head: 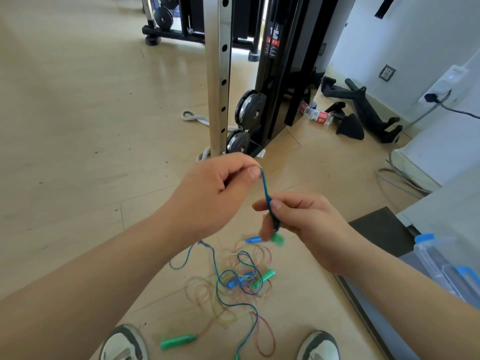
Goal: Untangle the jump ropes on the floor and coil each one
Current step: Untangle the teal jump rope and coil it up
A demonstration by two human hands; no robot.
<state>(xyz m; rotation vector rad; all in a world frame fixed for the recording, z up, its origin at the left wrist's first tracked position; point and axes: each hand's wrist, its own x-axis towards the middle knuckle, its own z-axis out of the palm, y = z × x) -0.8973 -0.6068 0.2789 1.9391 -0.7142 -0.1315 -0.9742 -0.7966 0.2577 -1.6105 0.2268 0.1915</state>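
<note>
Blue rope [265, 188] between left grip [215, 193] and right grip [306, 219]

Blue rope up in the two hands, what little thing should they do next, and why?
Probably ease the left hand slowly away from the right hand, drawing more blue rope up. Both hands pinch only a short twisted stretch, and much more of it lies below in the tangle on the floor, so a gentle pull should show where it catches.
</note>
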